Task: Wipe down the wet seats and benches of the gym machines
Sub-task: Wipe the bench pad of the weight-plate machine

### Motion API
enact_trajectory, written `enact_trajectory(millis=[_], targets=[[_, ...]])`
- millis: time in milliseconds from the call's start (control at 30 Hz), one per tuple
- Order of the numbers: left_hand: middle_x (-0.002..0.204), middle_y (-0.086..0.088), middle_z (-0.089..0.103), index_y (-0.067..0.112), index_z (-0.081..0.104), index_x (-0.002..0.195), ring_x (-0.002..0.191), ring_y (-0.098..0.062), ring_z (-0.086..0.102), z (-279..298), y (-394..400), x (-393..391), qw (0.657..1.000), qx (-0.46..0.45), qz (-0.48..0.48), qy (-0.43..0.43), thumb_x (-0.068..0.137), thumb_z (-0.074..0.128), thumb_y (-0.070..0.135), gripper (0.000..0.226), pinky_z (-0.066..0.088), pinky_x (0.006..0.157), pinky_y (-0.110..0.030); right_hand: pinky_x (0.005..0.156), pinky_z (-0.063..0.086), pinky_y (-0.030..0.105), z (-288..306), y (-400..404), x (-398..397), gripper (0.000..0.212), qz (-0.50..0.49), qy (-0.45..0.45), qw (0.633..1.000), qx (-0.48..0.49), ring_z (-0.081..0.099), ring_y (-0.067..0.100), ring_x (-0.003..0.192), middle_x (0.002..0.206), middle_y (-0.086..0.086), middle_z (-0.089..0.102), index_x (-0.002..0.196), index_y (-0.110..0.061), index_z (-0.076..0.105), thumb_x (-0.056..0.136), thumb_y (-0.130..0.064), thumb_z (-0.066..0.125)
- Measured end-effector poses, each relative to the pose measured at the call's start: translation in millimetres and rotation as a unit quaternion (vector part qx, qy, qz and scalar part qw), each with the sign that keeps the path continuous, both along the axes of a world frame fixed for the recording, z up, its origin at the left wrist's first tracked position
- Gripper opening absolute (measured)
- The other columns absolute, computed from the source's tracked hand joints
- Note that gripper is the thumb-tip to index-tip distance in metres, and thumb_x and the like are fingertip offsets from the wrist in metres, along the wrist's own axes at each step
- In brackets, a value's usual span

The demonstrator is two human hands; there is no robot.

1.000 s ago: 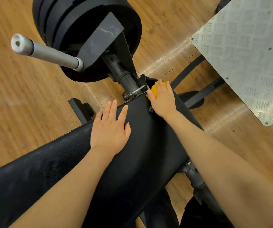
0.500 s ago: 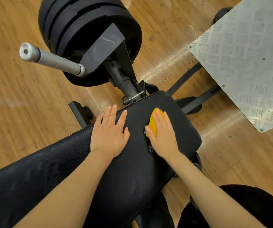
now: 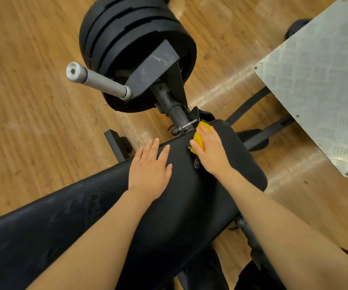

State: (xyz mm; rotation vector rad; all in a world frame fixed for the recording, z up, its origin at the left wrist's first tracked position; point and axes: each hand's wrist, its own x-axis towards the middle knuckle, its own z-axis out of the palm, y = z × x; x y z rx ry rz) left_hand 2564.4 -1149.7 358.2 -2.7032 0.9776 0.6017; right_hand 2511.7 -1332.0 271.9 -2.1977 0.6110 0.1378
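A long black padded bench (image 3: 181, 206) runs from the lower left up to the centre. Its left part looks dull and speckled with moisture. My left hand (image 3: 150, 170) lies flat on the pad with fingers spread, holding nothing. My right hand (image 3: 210, 149) presses a yellow cloth (image 3: 199, 139) onto the far end of the pad, close to the metal post. Most of the cloth is hidden under my palm and fingers.
Stacked black weight plates (image 3: 135, 49) and a grey bar sleeve (image 3: 97, 80) stand just beyond the bench end. A silver checker-plate footplate (image 3: 319, 80) sits to the right on black frame arms. Wooden floor (image 3: 32, 101) surrounds the machine.
My right hand slid the yellow cloth back along the pad, then forward again to the far end. My left hand stayed flat in place.
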Motion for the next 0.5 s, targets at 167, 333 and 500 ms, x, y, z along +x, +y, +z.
enact_trajectory(millis=[167, 333, 500], targets=[[0.162, -0.005, 0.005, 0.025, 0.012, 0.154, 0.15, -0.02, 0.0, 36, 35, -10, 0.998, 0.0, 0.061, -0.01, 0.102, 0.025, 0.045, 0.057, 0.004, 0.12, -0.037, 0.117, 0.012, 0.03, 31, 43, -34, 0.062, -0.06, 0.017, 0.998, 0.003, 0.019, 0.019, 0.146, 0.154, -0.001, 0.033, 0.147, -0.014, 0.037, 0.094, -0.04, 0.056], [0.162, -0.005, 0.008, 0.024, 0.016, 0.154, 0.15, -0.02, 0.001, 86, 67, -15, 0.992, -0.028, 0.117, -0.023, 0.103, 0.025, 0.044, 0.055, 0.007, 0.121, -0.037, 0.099, 0.044, 0.038, 72, 75, -50, 0.037, -0.13, 0.039, 0.99, 0.035, 0.054, 0.028, 0.118, 0.119, 0.007, 0.061, 0.121, -0.009, 0.057, 0.093, -0.034, 0.058], [0.161, -0.007, 0.015, 0.02, 0.027, 0.151, 0.149, -0.022, 0.007, 133, 106, -28, 0.981, -0.075, 0.174, -0.032, 0.103, 0.029, 0.04, 0.053, 0.013, 0.12, -0.037, 0.103, 0.042, 0.039, 132, 112, -62, 0.051, -0.104, 0.042, 0.991, 0.078, 0.053, 0.025, 0.121, 0.13, 0.009, 0.057, 0.135, -0.005, 0.051, 0.094, -0.035, 0.058]])
